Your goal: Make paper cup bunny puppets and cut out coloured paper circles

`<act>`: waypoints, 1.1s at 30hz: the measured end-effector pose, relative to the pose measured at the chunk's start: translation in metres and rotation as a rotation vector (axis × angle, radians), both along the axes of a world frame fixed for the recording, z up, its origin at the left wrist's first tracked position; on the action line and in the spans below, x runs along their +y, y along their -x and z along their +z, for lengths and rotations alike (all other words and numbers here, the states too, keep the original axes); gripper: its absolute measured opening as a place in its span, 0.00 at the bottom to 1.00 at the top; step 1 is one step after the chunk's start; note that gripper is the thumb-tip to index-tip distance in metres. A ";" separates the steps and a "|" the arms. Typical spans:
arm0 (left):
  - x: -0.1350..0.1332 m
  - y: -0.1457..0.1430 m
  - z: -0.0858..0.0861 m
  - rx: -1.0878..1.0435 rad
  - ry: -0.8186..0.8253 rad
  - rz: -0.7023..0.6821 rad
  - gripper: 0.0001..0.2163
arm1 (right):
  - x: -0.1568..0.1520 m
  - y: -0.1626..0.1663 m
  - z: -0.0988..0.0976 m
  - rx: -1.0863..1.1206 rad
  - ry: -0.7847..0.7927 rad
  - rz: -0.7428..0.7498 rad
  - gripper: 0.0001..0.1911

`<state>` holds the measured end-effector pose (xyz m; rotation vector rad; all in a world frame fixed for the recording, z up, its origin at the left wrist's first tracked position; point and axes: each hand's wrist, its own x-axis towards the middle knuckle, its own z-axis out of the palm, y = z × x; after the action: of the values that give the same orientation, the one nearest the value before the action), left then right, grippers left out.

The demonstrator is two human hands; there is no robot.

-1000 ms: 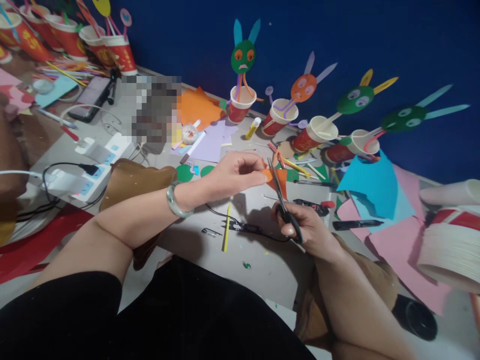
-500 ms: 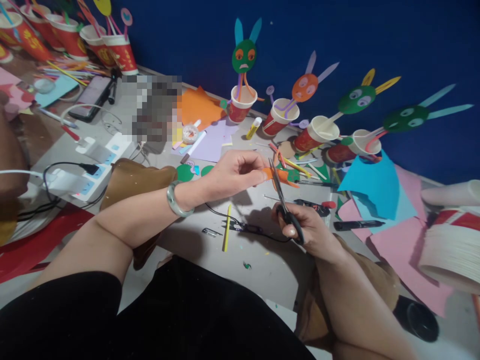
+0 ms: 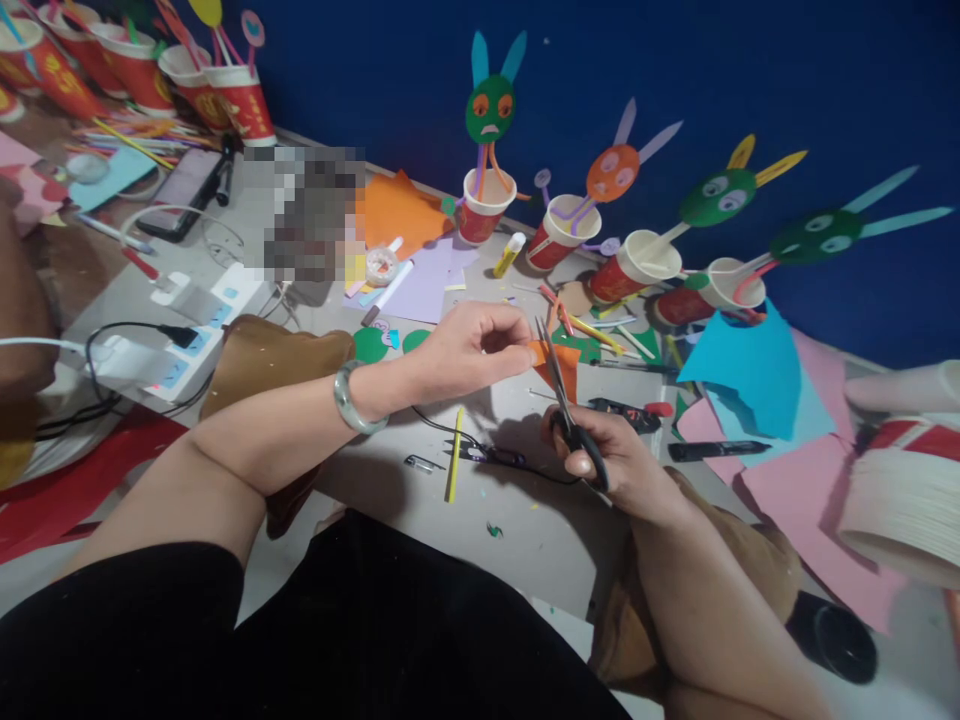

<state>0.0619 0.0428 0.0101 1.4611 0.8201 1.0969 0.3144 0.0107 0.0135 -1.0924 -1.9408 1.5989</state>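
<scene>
Between thumb and fingers my left hand (image 3: 480, 345) pinches a small piece of orange paper (image 3: 566, 370) above the table. My right hand (image 3: 611, 450) has its fingers through the black handles of a pair of scissors (image 3: 559, 375). The blades point up and away, slightly parted, and cross in front of the orange paper; whether they touch it I cannot tell. Below the hands lie a yellow paper strip (image 3: 454, 457), a small pair of thread snips (image 3: 487, 453) and a pen cap (image 3: 424, 463).
Paper cups with rabbit-like paper heads, one being this cup (image 3: 564, 235), line the blue wall (image 3: 675, 60). Coloured paper sheets (image 3: 750, 375) and a black marker (image 3: 720, 450) lie right. A power strip (image 3: 199, 335) with cables is left. Another person's arm (image 3: 26, 290) shows at the far left.
The orange paper has turned, now showing a broader flat face beside the blades. Both hands stay almost in place, still holding the paper and scissors.
</scene>
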 end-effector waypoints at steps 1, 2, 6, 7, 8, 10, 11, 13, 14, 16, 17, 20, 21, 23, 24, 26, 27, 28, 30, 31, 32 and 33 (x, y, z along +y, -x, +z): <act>0.000 0.000 0.000 -0.002 -0.002 -0.002 0.10 | 0.000 0.000 0.000 0.002 0.003 -0.001 0.43; 0.000 0.000 0.000 -0.004 -0.007 -0.005 0.10 | -0.001 -0.001 0.000 0.003 0.006 -0.001 0.43; 0.000 0.001 0.000 -0.004 -0.023 -0.010 0.08 | -0.002 -0.001 0.000 0.014 0.014 -0.002 0.43; 0.000 0.001 0.000 0.000 -0.023 -0.008 0.08 | -0.002 -0.001 0.000 0.015 0.015 0.000 0.43; 0.000 0.002 0.000 0.004 -0.021 -0.008 0.08 | -0.002 -0.001 0.000 0.015 0.015 0.004 0.42; 0.000 0.002 0.000 0.011 -0.013 -0.011 0.09 | -0.002 0.000 0.000 0.017 0.014 0.009 0.43; 0.000 0.001 0.000 0.012 -0.011 -0.014 0.09 | -0.002 0.000 0.000 0.020 0.012 0.007 0.43; -0.001 0.001 0.001 0.015 -0.008 -0.021 0.09 | -0.002 0.001 0.000 0.023 0.014 0.002 0.43; -0.001 0.001 0.001 0.016 -0.007 -0.022 0.09 | -0.002 0.001 0.000 0.024 0.016 -0.002 0.43; -0.001 0.001 0.002 0.017 -0.007 -0.024 0.09 | -0.002 0.001 0.000 0.020 0.019 -0.003 0.43; -0.001 0.001 0.002 0.017 -0.007 -0.025 0.09 | -0.002 0.000 0.000 0.016 0.020 -0.002 0.43; -0.001 0.001 0.002 0.019 -0.007 -0.031 0.09 | -0.001 0.000 0.001 0.006 0.020 -0.005 0.44; 0.000 0.002 0.002 0.021 -0.005 -0.033 0.09 | -0.001 0.000 0.001 0.007 0.021 -0.004 0.43; 0.000 0.002 0.002 0.021 -0.004 -0.040 0.09 | -0.001 0.000 0.001 0.016 0.025 -0.003 0.43; 0.000 0.003 0.002 0.020 -0.004 -0.043 0.09 | -0.001 0.001 0.001 0.019 0.029 -0.001 0.43; 0.000 0.003 0.003 0.016 -0.009 -0.048 0.08 | 0.000 0.001 0.002 0.018 0.037 -0.002 0.43; 0.000 0.003 0.003 0.014 -0.011 -0.049 0.08 | -0.001 0.002 0.002 0.014 0.041 -0.002 0.43; 0.000 0.003 0.003 0.014 -0.014 -0.048 0.08 | -0.001 0.002 0.003 0.010 0.044 -0.001 0.43; 0.001 0.003 0.004 0.009 -0.020 -0.046 0.08 | -0.001 0.001 0.003 0.004 0.050 0.004 0.43; 0.001 0.003 0.004 0.005 -0.024 -0.047 0.08 | -0.001 0.001 0.004 0.002 0.051 0.007 0.43; 0.001 0.003 0.004 -0.001 -0.028 -0.050 0.08 | -0.001 0.000 0.004 0.002 0.052 0.009 0.43; 0.001 0.004 0.004 -0.007 -0.032 -0.053 0.08 | -0.001 -0.001 0.004 0.003 0.052 0.007 0.43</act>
<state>0.0583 0.0440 0.0136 1.4964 0.7580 1.0790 0.3150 0.0097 0.0171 -1.1037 -1.9128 1.6621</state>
